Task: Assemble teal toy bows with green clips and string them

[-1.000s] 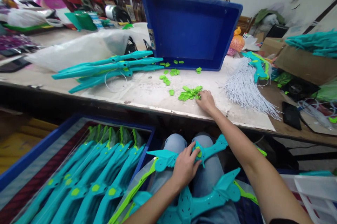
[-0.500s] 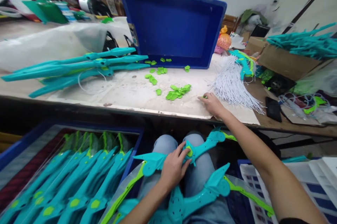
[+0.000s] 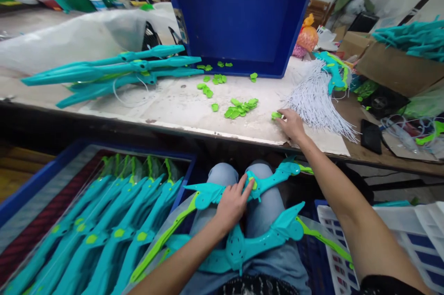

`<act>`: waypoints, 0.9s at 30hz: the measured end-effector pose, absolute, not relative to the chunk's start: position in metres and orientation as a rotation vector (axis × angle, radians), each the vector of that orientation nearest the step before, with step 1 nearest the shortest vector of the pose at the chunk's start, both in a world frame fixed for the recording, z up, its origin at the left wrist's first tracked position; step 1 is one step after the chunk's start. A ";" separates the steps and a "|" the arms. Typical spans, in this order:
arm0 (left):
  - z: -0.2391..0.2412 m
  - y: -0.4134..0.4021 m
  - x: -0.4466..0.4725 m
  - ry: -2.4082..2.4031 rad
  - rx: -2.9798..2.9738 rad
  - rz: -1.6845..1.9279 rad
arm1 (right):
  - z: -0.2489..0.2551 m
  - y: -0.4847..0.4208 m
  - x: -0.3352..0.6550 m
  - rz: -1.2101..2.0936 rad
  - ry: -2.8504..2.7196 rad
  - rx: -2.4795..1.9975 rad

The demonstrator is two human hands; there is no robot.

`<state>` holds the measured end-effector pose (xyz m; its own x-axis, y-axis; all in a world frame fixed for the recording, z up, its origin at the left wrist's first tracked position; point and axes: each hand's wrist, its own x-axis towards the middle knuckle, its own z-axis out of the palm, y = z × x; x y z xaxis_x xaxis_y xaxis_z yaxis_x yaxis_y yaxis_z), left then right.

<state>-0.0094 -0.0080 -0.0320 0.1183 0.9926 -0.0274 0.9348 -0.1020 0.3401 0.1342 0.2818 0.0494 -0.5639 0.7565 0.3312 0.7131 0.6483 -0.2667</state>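
Across my lap lie two turquoise toy bows (image 3: pixel 267 238) with lime-green ends. On the farther bow (image 3: pixel 275 176), my left hand (image 3: pixel 233 203) is closed over the middle, its fingertips beside a lime-green cap (image 3: pixel 254 184). At the table's front edge, my right hand (image 3: pixel 290 124) pinches a small lime-green plastic piece (image 3: pixel 275 115). Left of that hand is a pile of similar green pieces (image 3: pixel 242 108). More pieces (image 3: pixel 207 90) are scattered behind the pile. To its right, a bundle of white cords (image 3: pixel 317 105) spreads over the tabletop.
A blue bin (image 3: pixel 243 17) stands tipped on its side on the table (image 3: pixel 166 117). Several turquoise bows (image 3: pixel 118 70) are stacked at left. A blue crate (image 3: pixel 74 150) with more bows is at lower left, a white basket (image 3: pixel 391 214) at lower right. A black phone (image 3: pixel 370 136) lies right.
My right hand has lifted slightly and a green piece now shows in its fingertips. My left hand stays on the bow. The view has tilted down and shifted left.
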 end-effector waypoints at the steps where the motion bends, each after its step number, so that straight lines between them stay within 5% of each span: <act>1: -0.027 -0.004 -0.015 1.840 2.094 0.309 | 0.051 0.277 0.141 0.182 -2.476 -1.093; 7: 0.007 0.046 -0.062 1.369 1.781 0.356 | 0.052 0.243 0.177 0.245 -2.716 -0.839; 16: -0.015 0.094 -0.069 1.245 1.392 0.339 | 0.042 0.219 0.144 -0.223 -2.539 -1.313; 27: -0.026 0.104 -0.058 1.174 1.305 0.389 | 0.028 0.144 0.162 0.161 -2.553 -1.006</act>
